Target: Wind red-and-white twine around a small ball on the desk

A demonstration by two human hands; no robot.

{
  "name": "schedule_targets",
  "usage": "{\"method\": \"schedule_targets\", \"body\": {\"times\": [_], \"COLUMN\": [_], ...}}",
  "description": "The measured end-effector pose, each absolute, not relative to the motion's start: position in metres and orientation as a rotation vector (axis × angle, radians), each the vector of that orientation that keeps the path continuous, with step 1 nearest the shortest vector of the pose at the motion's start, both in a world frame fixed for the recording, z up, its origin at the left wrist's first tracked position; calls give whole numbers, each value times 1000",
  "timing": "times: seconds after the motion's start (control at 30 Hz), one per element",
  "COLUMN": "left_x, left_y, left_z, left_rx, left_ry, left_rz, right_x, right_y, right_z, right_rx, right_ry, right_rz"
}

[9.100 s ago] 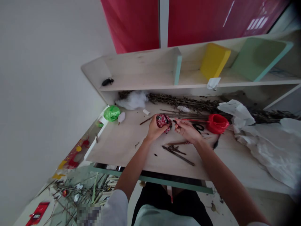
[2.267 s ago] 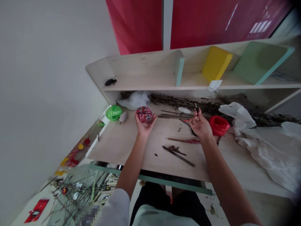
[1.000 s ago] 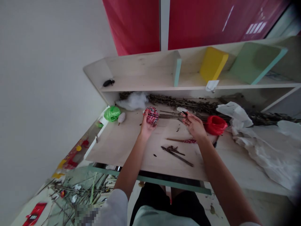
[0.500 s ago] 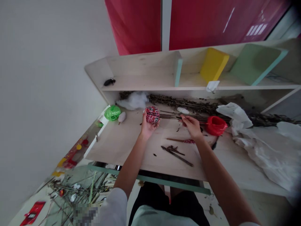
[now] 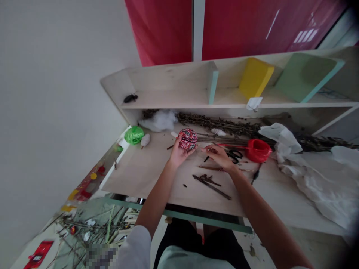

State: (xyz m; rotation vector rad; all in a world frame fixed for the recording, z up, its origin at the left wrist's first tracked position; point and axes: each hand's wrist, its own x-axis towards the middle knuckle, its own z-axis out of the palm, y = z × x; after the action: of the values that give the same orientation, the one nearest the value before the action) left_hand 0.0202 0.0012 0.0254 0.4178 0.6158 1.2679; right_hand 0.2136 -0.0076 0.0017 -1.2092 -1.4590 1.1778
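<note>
My left hand [image 5: 178, 154] is wrapped around a ball of mixed red, white and dark yarn [image 5: 187, 139], held above the desk. Just right of the ball, my right hand [image 5: 219, 156] has its thumb and finger pinched together; whatever they hold is too thin to make out. Black-handled scissors [image 5: 235, 155] lie partly behind the right hand. A roll of red plastic twine [image 5: 258, 150] sits further right, with a red strand running left from it. Under the right hand is a thin brown stick [image 5: 206, 167].
Dark broken twigs [image 5: 211, 186] lie near the desk's front. Dried stalks [image 5: 218, 123] stretch along the back beside white fluff [image 5: 159, 120]. A green twine ball [image 5: 134, 135] and a small white wrapped piece [image 5: 145, 140] are at left. Crumpled white plastic [image 5: 311, 183] covers the right side.
My left hand and the yarn ball have shifted slightly right. My right hand has moved left and a little down, toward the ball, so the scissors and the red strand now show.
</note>
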Motion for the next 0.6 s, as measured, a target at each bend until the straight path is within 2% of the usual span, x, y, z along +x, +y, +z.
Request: {"method": "schedule_targets", "body": {"times": [0.3,0.6], "left_x": [20,17], "left_y": [-1,5], "left_z": [29,22], "left_rx": [443,455], "left_ry": [621,694], "left_rz": [1245,1261], "right_x": [205,215], "right_y": [-22,-13], "right_z": [18,17], "right_rx": [-1161,-1000], "right_ry": [-1573,-1072], "right_rz": [1562,1654]}}
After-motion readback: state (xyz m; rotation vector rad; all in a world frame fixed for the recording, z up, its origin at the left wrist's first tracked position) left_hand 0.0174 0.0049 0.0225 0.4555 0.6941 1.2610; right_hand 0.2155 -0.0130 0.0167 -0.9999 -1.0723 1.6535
